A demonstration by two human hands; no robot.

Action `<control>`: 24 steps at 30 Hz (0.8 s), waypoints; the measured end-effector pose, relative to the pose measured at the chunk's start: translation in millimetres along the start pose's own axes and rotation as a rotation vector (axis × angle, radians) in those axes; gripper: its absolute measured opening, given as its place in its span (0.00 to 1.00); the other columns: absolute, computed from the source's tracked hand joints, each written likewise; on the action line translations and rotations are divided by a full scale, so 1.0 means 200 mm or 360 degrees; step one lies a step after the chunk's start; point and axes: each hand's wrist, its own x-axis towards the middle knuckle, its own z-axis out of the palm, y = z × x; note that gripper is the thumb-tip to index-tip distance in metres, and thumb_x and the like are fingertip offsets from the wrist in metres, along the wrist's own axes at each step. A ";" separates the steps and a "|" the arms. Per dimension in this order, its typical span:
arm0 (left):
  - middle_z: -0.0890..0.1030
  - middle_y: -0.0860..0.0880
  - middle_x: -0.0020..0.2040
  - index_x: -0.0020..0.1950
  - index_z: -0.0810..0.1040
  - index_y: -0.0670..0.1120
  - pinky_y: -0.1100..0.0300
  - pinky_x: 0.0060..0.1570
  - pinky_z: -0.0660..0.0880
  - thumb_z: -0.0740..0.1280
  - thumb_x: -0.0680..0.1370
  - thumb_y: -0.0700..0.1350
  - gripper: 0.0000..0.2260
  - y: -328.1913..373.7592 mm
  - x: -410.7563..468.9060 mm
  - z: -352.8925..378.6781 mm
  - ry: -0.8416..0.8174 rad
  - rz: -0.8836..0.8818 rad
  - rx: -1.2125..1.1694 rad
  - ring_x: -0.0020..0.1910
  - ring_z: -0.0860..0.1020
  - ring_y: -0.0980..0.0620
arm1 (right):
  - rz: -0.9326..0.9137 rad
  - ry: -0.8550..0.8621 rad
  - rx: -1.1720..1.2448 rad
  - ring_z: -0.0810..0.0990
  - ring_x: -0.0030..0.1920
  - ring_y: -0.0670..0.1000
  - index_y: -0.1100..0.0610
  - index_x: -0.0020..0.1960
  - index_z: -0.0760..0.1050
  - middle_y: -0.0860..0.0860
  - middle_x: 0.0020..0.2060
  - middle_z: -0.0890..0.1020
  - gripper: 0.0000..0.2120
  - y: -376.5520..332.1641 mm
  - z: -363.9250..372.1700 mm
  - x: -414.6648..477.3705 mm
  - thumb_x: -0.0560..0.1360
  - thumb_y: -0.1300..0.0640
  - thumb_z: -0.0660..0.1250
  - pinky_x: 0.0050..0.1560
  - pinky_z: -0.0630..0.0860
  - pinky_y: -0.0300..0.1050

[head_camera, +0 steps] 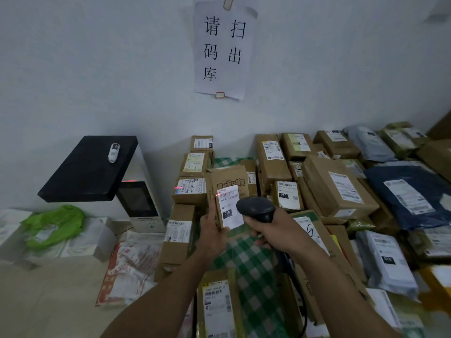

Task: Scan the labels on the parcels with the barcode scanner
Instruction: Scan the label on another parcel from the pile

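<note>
Above the checked cloth (pixel 253 262), left hand (pixel 211 230) grips a parcel (pixel 225 189) beside the right hand (pixel 275 231) clutching the scanner (pixel 256 208).

left hand (pixel 211 231) holds parcel (pixel 228 191) | right hand (pixel 273 234) grips scanner (pixel 256 208)

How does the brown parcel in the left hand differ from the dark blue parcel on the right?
The brown parcel is tan; the dark blue parcel is a navy bag. The left hand holds the brown parcel upright; the dark blue parcel lies flat on the pile. The scanner in the right hand faces the brown parcel only. Both bear white barcode labels.
</note>
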 end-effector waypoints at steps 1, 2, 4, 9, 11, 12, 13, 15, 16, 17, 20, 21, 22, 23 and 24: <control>0.72 0.48 0.74 0.81 0.45 0.71 0.40 0.67 0.76 0.72 0.73 0.36 0.52 -0.02 0.00 0.01 -0.0005 -0.0006 0.0007 0.69 0.76 0.48 | 0.0004 -0.0006 -0.0001 0.86 0.38 0.49 0.45 0.65 0.76 0.54 0.44 0.87 0.15 0.00 -0.01 0.00 0.80 0.49 0.72 0.44 0.81 0.45; 0.72 0.48 0.73 0.80 0.45 0.71 0.40 0.66 0.76 0.72 0.73 0.36 0.52 -0.01 0.00 0.01 -0.0007 -0.0015 0.0006 0.69 0.76 0.47 | 0.0006 -0.0008 0.0001 0.86 0.38 0.49 0.45 0.66 0.76 0.53 0.43 0.87 0.15 0.01 -0.01 0.00 0.80 0.49 0.72 0.44 0.81 0.46; 0.73 0.47 0.73 0.80 0.45 0.71 0.40 0.65 0.77 0.73 0.72 0.35 0.53 -0.03 0.01 0.01 -0.0003 -0.0025 -0.0003 0.68 0.77 0.47 | 0.0018 -0.0009 0.0008 0.86 0.37 0.49 0.45 0.65 0.77 0.52 0.43 0.87 0.15 0.01 -0.01 -0.01 0.80 0.49 0.72 0.44 0.81 0.45; 0.74 0.47 0.72 0.81 0.45 0.70 0.40 0.64 0.78 0.73 0.72 0.37 0.52 -0.07 0.04 0.02 0.0012 -0.0017 0.0005 0.67 0.78 0.49 | 0.0008 -0.0033 0.0005 0.85 0.37 0.48 0.45 0.65 0.76 0.53 0.43 0.86 0.14 0.00 -0.01 0.00 0.80 0.49 0.71 0.44 0.81 0.44; 0.74 0.48 0.72 0.81 0.45 0.69 0.40 0.62 0.79 0.73 0.72 0.38 0.51 -0.08 0.05 0.02 0.0014 -0.0002 0.0026 0.66 0.78 0.50 | 0.0003 -0.0042 0.0004 0.85 0.37 0.48 0.43 0.65 0.76 0.53 0.44 0.86 0.14 0.00 -0.01 0.00 0.80 0.49 0.71 0.43 0.80 0.44; 0.74 0.48 0.72 0.82 0.45 0.69 0.41 0.62 0.79 0.73 0.72 0.37 0.51 -0.06 0.03 0.01 0.0010 0.0000 0.0027 0.66 0.78 0.50 | 0.0000 -0.0044 0.0004 0.85 0.37 0.48 0.42 0.64 0.76 0.54 0.44 0.86 0.13 0.00 -0.01 0.01 0.80 0.49 0.71 0.43 0.80 0.44; 0.73 0.47 0.72 0.82 0.45 0.69 0.42 0.64 0.79 0.73 0.72 0.36 0.52 -0.06 0.03 0.01 0.0012 0.0002 0.0027 0.67 0.78 0.50 | 0.0000 -0.0045 0.0007 0.85 0.37 0.48 0.42 0.64 0.77 0.54 0.43 0.86 0.13 0.00 -0.01 0.01 0.80 0.49 0.71 0.43 0.80 0.44; 0.73 0.47 0.73 0.81 0.45 0.69 0.43 0.66 0.77 0.72 0.72 0.36 0.52 -0.04 0.01 0.00 0.0007 -0.0003 0.0024 0.68 0.77 0.50 | 0.0003 -0.0048 0.0009 0.84 0.36 0.48 0.42 0.62 0.77 0.53 0.43 0.86 0.11 0.00 -0.01 0.02 0.81 0.49 0.71 0.42 0.80 0.44; 0.73 0.48 0.73 0.81 0.45 0.69 0.42 0.66 0.77 0.72 0.72 0.37 0.52 -0.03 0.01 -0.01 0.0001 -0.0014 0.0033 0.69 0.76 0.50 | 0.0009 -0.0045 0.0005 0.84 0.36 0.47 0.42 0.62 0.77 0.52 0.43 0.87 0.11 0.00 -0.01 0.02 0.80 0.49 0.71 0.42 0.80 0.44; 0.73 0.49 0.73 0.81 0.45 0.69 0.41 0.65 0.77 0.71 0.72 0.38 0.51 -0.03 0.00 -0.02 -0.0016 -0.0022 0.0044 0.69 0.75 0.49 | 0.0017 -0.0040 0.0004 0.85 0.36 0.48 0.42 0.61 0.77 0.52 0.43 0.87 0.10 0.00 -0.01 0.03 0.80 0.49 0.71 0.42 0.80 0.44; 0.74 0.55 0.73 0.82 0.48 0.68 0.41 0.66 0.75 0.70 0.71 0.43 0.48 -0.07 0.00 -0.02 -0.0142 -0.0062 0.0085 0.73 0.72 0.49 | 0.0059 0.0018 0.0024 0.85 0.36 0.48 0.48 0.57 0.80 0.50 0.43 0.87 0.07 0.03 -0.03 0.05 0.80 0.50 0.71 0.40 0.78 0.43; 0.75 0.56 0.72 0.82 0.51 0.66 0.43 0.66 0.76 0.70 0.72 0.43 0.45 -0.07 -0.02 -0.03 -0.0200 -0.0095 0.0107 0.73 0.72 0.53 | 0.0079 0.0035 0.0024 0.85 0.36 0.48 0.50 0.57 0.81 0.49 0.43 0.87 0.07 0.05 -0.04 0.05 0.81 0.50 0.71 0.37 0.77 0.40; 0.76 0.57 0.70 0.82 0.57 0.62 0.48 0.65 0.78 0.70 0.74 0.41 0.41 -0.07 -0.04 -0.03 -0.0265 -0.0128 0.0129 0.70 0.74 0.57 | 0.0101 0.0040 0.0019 0.85 0.36 0.48 0.51 0.57 0.80 0.48 0.42 0.87 0.08 0.06 -0.05 0.06 0.81 0.50 0.71 0.36 0.77 0.38; 0.78 0.58 0.67 0.78 0.65 0.59 0.54 0.63 0.79 0.70 0.76 0.38 0.35 -0.08 -0.06 -0.03 -0.0335 -0.0150 0.0167 0.67 0.76 0.60 | 0.0123 0.0040 0.0018 0.85 0.36 0.48 0.51 0.57 0.80 0.48 0.42 0.87 0.08 0.08 -0.06 0.06 0.81 0.50 0.71 0.34 0.76 0.37; 0.80 0.57 0.64 0.73 0.70 0.57 0.58 0.60 0.80 0.70 0.77 0.35 0.29 -0.10 -0.06 -0.03 -0.0398 -0.0180 0.0202 0.64 0.78 0.60 | 0.0142 0.0038 0.0024 0.85 0.36 0.47 0.50 0.58 0.80 0.49 0.42 0.87 0.08 0.09 -0.06 0.06 0.81 0.50 0.71 0.34 0.76 0.37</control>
